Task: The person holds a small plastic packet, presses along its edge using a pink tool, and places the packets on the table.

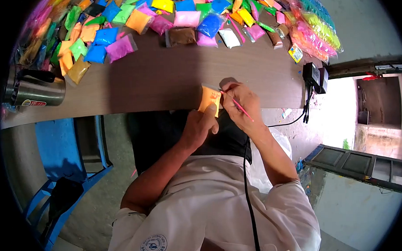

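My left hand pinches a small clear packet of orange modelling clay just over the table's front edge. Between the fingers of my right hand is a thin pink stick tool, slanting down to the right. The right fingertips are close beside the packet's upper right corner; whether they also touch the packet I cannot tell. The stick's upper end is partly hidden by my fingers.
Many coloured clay packets lie heaped along the table's far side. A steel mug stands at left, bundles of coloured plastic tools at right. A black adapter with cables sits on the right edge. A blue chair stands left.
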`<state>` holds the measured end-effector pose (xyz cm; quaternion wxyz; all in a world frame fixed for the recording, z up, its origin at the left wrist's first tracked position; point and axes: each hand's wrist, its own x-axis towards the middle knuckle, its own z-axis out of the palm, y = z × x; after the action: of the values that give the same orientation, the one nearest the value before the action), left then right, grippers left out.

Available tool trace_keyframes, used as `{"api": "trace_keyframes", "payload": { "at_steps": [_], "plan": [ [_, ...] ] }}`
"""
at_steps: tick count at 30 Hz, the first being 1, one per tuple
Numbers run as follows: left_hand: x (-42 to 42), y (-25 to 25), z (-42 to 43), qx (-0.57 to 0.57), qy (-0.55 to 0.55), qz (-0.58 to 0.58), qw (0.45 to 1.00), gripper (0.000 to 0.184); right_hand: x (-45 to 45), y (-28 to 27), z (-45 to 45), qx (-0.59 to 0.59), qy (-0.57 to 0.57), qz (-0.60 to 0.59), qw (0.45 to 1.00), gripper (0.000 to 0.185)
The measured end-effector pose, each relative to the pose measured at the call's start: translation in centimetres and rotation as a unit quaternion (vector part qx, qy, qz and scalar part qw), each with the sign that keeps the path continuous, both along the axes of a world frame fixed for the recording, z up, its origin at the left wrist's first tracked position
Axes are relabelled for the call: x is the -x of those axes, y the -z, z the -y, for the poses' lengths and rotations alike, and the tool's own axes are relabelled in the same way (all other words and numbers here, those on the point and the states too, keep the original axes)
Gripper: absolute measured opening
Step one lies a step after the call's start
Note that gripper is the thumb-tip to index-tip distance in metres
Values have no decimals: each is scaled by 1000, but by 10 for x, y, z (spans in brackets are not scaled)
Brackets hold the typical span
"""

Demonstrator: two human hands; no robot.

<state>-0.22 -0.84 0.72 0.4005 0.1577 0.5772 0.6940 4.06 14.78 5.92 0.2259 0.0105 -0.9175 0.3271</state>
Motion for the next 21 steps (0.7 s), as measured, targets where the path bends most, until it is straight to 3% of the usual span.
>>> {"api": "trace_keyframes", "payload": {
  "at_steps": [8, 10, 13, 17, 21],
  "plan": [
    [0, -1, 0, 4, -6, -7, 1000, 57, 2, 0, -2, 55, -4, 31, 998, 7],
    [2, -2, 2, 10, 13, 3, 1000, 55, 2, -5, -2, 166, -14, 72, 983, 8],
    [-1, 1, 1, -1, -3, 38, 999, 52, 1, -6, -2, 93, -58, 44, 993, 9],
    [-3, 5, -1, -6, -16, 34, 999, 51, 3, -5, -7, 152, -29, 85, 984, 8],
    [-2, 3, 0, -11, -13, 31, 999, 54, 4, -13, -14, 112, -111, 75, 985, 10]
  ]
}}
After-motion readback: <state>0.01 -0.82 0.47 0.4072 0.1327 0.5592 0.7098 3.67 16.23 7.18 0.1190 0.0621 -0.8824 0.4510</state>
